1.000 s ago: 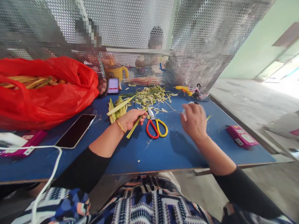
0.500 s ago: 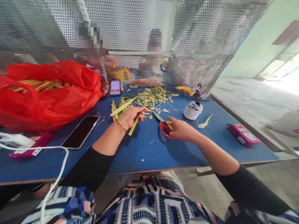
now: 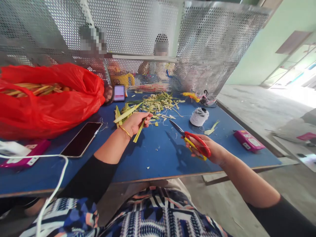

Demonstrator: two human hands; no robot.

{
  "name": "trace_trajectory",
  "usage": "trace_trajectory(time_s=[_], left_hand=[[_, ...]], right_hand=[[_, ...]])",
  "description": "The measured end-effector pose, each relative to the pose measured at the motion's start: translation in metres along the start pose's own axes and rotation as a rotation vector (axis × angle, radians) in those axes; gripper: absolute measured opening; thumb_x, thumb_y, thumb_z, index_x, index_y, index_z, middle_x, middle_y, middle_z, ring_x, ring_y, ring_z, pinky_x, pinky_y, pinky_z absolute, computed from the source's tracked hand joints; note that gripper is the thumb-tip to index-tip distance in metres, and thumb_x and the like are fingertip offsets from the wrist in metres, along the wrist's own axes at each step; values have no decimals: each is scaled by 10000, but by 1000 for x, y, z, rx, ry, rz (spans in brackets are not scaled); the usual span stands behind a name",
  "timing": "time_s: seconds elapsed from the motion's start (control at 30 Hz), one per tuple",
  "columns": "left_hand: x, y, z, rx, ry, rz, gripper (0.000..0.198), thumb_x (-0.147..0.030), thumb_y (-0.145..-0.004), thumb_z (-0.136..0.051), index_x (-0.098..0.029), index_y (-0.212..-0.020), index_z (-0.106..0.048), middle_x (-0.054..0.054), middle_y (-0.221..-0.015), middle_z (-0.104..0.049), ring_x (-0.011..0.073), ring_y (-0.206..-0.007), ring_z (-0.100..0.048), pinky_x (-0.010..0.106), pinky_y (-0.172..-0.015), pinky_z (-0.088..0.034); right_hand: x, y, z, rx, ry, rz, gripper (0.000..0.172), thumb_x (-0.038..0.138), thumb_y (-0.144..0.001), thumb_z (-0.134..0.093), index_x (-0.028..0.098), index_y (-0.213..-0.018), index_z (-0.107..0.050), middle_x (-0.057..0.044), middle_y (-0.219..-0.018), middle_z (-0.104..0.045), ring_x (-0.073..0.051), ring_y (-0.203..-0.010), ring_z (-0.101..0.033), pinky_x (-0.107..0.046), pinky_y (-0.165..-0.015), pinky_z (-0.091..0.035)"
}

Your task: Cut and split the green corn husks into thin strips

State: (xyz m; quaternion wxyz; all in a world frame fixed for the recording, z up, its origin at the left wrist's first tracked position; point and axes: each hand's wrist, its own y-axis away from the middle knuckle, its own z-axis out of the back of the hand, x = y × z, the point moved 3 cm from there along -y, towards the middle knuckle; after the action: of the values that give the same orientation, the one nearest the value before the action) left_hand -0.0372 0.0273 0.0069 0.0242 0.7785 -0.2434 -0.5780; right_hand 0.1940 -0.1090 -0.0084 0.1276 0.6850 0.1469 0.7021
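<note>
My left hand (image 3: 136, 122) is closed on a yellow-green leaf strip (image 3: 139, 130) that slants down toward the blue table (image 3: 158, 158). Just beyond that hand lies a small bundle of green leaves (image 3: 124, 114). My right hand (image 3: 209, 149) grips red-and-yellow scissors (image 3: 191, 140), lifted above the table near its front edge, blades pointing up and left. A white spool of thread (image 3: 199, 117) stands behind the scissors. A cut leaf piece (image 3: 211, 129) lies to the spool's right.
A red plastic bag (image 3: 49, 98) holding leaf strips fills the left. A dark phone (image 3: 81, 139), pink boxes (image 3: 247, 140) (image 3: 24, 153) and a white cable (image 3: 53, 191) lie about. Leaf trimmings (image 3: 160, 102) pile at the back. Perforated metal screens (image 3: 209, 42) wall the table; other people sit behind.
My right hand left the thread spool, took the scissors off the table and drew them back toward the front edge. My left hand kept hold of the leaf strip.
</note>
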Motion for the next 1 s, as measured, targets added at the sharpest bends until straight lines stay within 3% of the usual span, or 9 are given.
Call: trace_trajectory(time_s=[0.23,0.4,0.57,0.7,0.87,1.0], left_hand=[[0,-1,1,4,-12,-4,352,-84,-954,-437,-104,-647,-607,-32,-511,-434,38,-368,-391,161,-383,-364],[3,-5,2,52,-18,-11,266,-103,-919,-524,-120,-664,-599,-38,-528,-439,37,-377,-395,164,-395,-365],[3,-5,1,68,-21,-24,264,-102,-914,-526,-116,-661,-600,-36,-531,-439,37,-377,-397,170,-397,-365],[-2,-3,3,14,-24,-37,317,-89,-939,-461,-109,-657,-605,-32,-523,-440,38,-372,-397,168,-390,-362],[-10,-2,10,-3,39,-65,287,-100,-939,-478,-115,-677,-597,-29,-540,-458,37,-374,-401,160,-382,-363],[-17,-1,14,-19,74,-94,294,-112,-958,-448,-104,-710,-606,-33,-539,-463,37,-378,-402,157,-387,-379]], right_hand=[[-1,-12,-25,77,-143,-6,409,540,-753,-730,204,-957,-616,53,-692,-601,-59,-422,-453,-244,-503,-498],[4,-22,-29,-2,-157,10,345,536,-818,-664,200,-870,-602,51,-641,-586,-55,-389,-421,-236,-461,-477],[7,-35,-30,-139,-42,76,422,537,-677,-785,189,-839,-608,52,-581,-565,-50,-356,-408,-228,-411,-447],[5,-38,-19,-248,241,150,482,564,-619,-785,187,-875,-627,47,-570,-561,-86,-399,-445,-248,-419,-405],[6,-27,-2,-385,916,287,359,410,-705,-700,233,-1017,-703,-5,-706,-673,-166,-620,-575,-270,-561,-393],[8,-35,-14,-380,1054,323,355,445,-759,-648,254,-1052,-708,-14,-751,-708,-180,-652,-605,-267,-570,-393]])
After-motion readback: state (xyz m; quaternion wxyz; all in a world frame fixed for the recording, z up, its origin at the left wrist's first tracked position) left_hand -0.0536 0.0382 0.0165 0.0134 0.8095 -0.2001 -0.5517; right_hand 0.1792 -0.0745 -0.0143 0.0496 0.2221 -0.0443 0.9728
